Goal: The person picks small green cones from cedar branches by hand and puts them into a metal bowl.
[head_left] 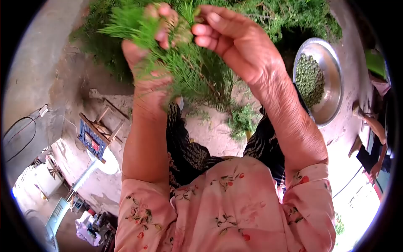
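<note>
My left hand [153, 46] is wrapped round a bunch of feathery green sprigs [180, 63] in front of me at the top of the view. My right hand [226, 35] is beside the bunch, thumb and fingers pinched at its right edge; what lies between the fingertips is too small to make out. Behind both hands spreads a large heap of green plants [277, 17]. To the right, a metal basin [332, 90] holds many small round green pieces [310, 80].
A small wooden stool [93, 138] with a patterned seat and a white fan [110, 161] are at the left. Loose greenery [243, 122] lies on the floor between my knees. Another person's arm [375, 128] shows at the far right.
</note>
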### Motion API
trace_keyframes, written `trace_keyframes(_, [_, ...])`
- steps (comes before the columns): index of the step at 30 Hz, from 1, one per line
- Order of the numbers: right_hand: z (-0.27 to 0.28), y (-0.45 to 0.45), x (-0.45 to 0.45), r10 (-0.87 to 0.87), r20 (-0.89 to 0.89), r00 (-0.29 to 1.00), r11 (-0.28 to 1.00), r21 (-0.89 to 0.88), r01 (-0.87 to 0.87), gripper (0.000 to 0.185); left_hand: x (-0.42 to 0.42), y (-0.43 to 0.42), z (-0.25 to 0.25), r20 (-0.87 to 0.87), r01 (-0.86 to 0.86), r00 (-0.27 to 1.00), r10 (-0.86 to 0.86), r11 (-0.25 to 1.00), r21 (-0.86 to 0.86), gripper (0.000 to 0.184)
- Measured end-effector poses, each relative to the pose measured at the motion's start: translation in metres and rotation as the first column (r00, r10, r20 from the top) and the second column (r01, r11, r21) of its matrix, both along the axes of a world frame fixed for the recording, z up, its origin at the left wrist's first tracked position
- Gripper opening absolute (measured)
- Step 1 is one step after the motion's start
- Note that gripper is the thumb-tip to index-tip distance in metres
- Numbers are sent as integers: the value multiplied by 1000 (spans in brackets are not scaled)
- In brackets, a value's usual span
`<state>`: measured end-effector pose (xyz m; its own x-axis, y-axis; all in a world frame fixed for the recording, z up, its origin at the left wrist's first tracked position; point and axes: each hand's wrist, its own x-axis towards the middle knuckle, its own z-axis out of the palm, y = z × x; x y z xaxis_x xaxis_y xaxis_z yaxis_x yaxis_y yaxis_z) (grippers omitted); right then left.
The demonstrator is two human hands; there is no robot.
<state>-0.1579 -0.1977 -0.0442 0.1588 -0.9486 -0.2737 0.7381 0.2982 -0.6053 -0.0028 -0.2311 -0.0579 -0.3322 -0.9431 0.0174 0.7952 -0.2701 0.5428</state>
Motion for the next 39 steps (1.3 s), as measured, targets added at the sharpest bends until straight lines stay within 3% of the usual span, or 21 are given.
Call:
trace_keyframes(1, [-2,0,2,25,-15,1000,999,-20,-25,24,5,-3,6,-116,230,965,-237,971,-70,20])
trace_keyframes(3, [-2,-6,5,137,200,970,988,49,-149,20,16,7,8,85,57,995,-56,998,-11,22])
trace_keyframes(4, [3,-6,10,153,150,977,985,50,-162,17,12,13,13,89,63,994,-63,998,0,22])
trace_keyframes(6, [1,-8,15,180,97,979,982,39,-184,14,3,21,23,-1,281,959,-284,948,-149,22])
trace_keyframes(7, [3,-9,17,177,53,983,984,25,-178,13,5,23,20,0,288,957,-291,948,-139,22])
trace_keyframes(9, [1,-11,24,140,81,987,989,25,-142,12,24,20,10,368,-55,922,124,980,-193,21])
trace_keyframes(10, [0,-11,25,109,106,988,993,23,-112,11,38,-1,0,-119,332,930,-347,935,-124,19])
trace_keyframes(11, [3,-8,24,106,113,988,993,31,-110,11,42,-1,-2,-118,335,930,-347,935,-114,19])
trace_keyframes(13, [15,-3,23,46,285,957,991,108,-80,8,45,4,3,110,167,981,-159,984,-66,17])
trace_keyframes(14, [16,-5,22,44,292,955,990,115,-81,8,38,14,14,120,175,977,-176,984,17,14])
trace_keyframes(18, [14,-8,23,144,224,964,964,190,-188,14,51,10,5,195,218,960,-199,972,-85,20])
trace_keyframes(20, [8,-3,35,77,-53,996,996,54,-74,19,54,12,2,183,227,961,-206,969,-101,20])
trace_keyframes(24, [2,-3,38,149,-223,963,988,70,-137,21,55,15,-2,168,267,954,-246,957,-112,22])
trace_keyframes(27, [-11,1,34,-11,-391,920,995,-94,-29,19,52,18,-3,172,307,945,-280,938,-162,22])
trace_keyframes(29, [4,3,5,324,50,945,943,59,-327,19,48,24,3,293,253,931,-217,963,-90,22])
trace_keyframes(30, [1,3,8,240,-138,961,970,75,-232,19,50,25,-1,246,226,947,-209,973,-43,21])
trace_keyframes(31, [2,3,-2,203,-162,966,975,120,-185,19,50,27,0,233,218,952,-200,974,-54,21])
trace_keyframes(33, [9,-1,-21,74,-377,923,984,177,-6,21,50,32,3,455,63,887,-81,996,55,19])
trace_keyframes(35, [-1,3,-61,-44,-527,849,996,46,81,30,55,32,-4,323,111,941,-101,994,-10,17])
trace_keyframes(37, [-12,11,-108,-111,-916,386,993,-120,2,25,58,33,-1,395,-70,913,99,994,-88,19])
trace_keyframes(39, [-25,23,-158,-208,-875,438,969,-123,214,23,67,31,-10,298,-85,950,89,996,-25,22])
